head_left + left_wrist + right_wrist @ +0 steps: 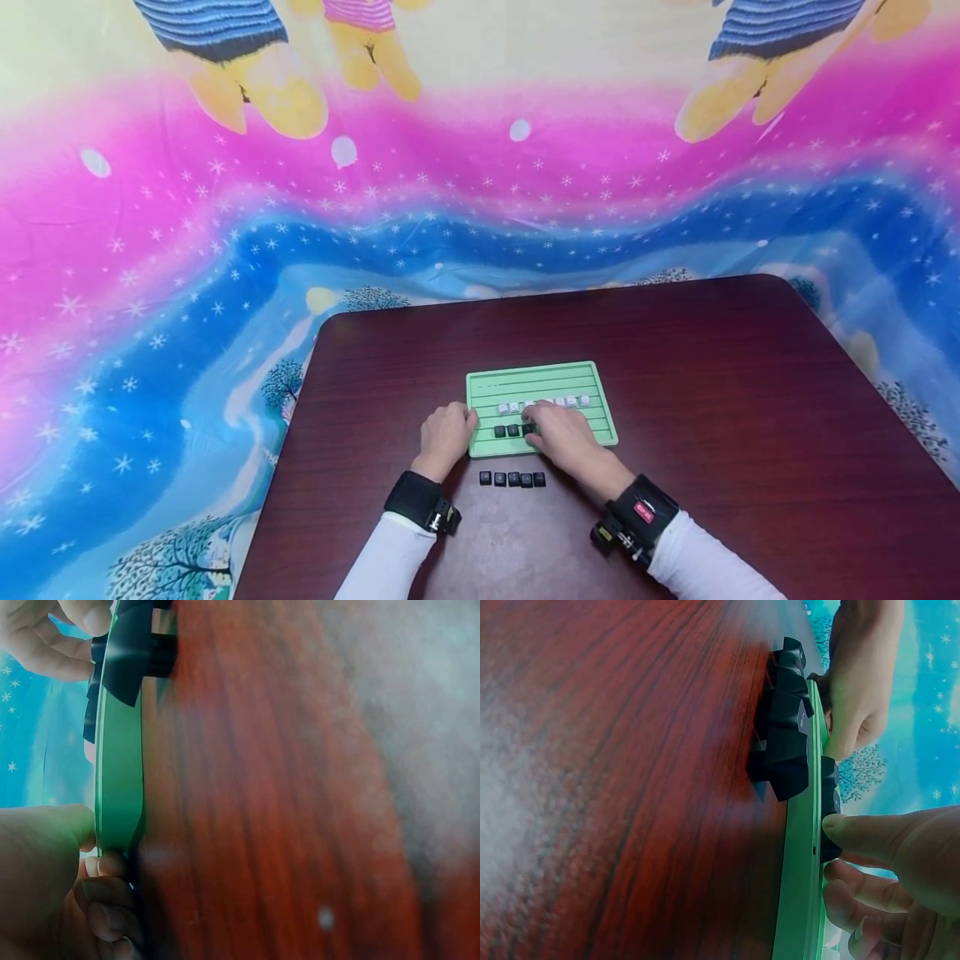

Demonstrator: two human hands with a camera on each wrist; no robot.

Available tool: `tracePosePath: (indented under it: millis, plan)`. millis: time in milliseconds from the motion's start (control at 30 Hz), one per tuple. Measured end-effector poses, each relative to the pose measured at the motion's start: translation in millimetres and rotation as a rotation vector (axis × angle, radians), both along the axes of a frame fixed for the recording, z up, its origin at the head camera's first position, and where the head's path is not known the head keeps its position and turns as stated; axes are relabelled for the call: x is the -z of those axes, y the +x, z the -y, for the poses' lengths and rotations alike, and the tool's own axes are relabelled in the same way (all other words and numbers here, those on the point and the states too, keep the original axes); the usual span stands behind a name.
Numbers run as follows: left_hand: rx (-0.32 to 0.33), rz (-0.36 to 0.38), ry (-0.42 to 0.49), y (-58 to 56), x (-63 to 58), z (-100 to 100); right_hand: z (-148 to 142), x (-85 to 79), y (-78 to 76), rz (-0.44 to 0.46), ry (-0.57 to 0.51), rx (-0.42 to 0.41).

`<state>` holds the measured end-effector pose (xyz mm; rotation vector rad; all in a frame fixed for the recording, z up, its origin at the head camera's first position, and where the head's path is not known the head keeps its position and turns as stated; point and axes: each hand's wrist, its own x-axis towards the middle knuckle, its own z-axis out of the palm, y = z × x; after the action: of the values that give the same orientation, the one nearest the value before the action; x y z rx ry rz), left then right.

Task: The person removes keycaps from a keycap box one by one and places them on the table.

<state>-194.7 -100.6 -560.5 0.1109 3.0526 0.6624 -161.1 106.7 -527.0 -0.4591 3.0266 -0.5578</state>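
A green ridged tray (532, 377) lies on the table, with a row of white keycaps (572, 402) across its middle. Below them, black keycaps (513, 431) stand in a shorter row. My left hand (444, 437) grips the tray's left edge, thumb at the rim and fingers curled by its side in the left wrist view. Over the tray, my right hand (566, 437) pinches the black keycap (830, 850) at the right end of the short row, the thumb on its near side. The right hand hides part of the white row.
Several loose black keycaps (513, 479) sit in a line on the dark red-brown table (697, 375), just in front of the tray. A patterned cloth (480, 183) hangs behind the table's far edge. Both wrists wear black straps with small cameras.
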Motion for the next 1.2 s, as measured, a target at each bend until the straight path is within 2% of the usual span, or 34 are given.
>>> tracePosePath:
  millis: [500, 1200]
  plan:
    - [0.005, 0.013, -0.003, 0.1, -2.7, 0.5, 0.9, 5.8, -4.4, -0.033, 0.025, -0.027]
    - [0.005, 0.024, -0.005, 1.1, -3.8, -0.2, 1.4, 5.3, -3.6, -0.028, 0.031, -0.028]
